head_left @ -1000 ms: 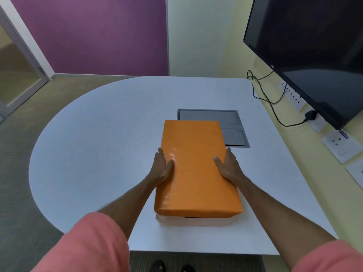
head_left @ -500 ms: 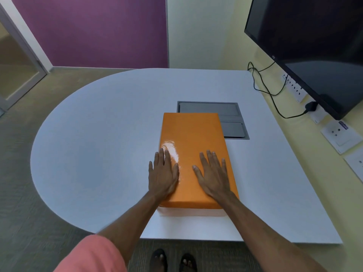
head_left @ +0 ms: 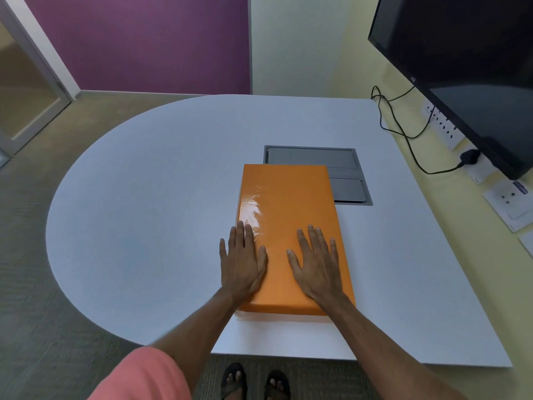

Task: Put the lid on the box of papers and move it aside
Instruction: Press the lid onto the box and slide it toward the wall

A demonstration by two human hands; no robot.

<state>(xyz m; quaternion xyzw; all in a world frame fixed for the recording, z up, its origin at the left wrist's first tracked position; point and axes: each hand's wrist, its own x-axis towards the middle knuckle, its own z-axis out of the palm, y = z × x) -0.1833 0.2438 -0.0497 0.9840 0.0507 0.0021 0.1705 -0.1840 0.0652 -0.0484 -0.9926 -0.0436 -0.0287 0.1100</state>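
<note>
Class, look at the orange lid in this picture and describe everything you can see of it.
The orange lid is a glossy, long rectangle with rounded corners, looking like coated card. It lies flat on a pale box, of which only a strip shows beneath its near edge. Its far right corner overlaps the grey panel set in the table. The left hand and right hand rest flat on its near half.

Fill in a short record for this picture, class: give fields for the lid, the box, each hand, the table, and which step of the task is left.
lid: orange lid, seated on the box
box: white base, only a near strip shows
left hand: flat, palm down, on lid's left edge
right hand: flat, palm down, on lid
table: white table, grey hatch behind the box
step left: moving the box aside
</note>
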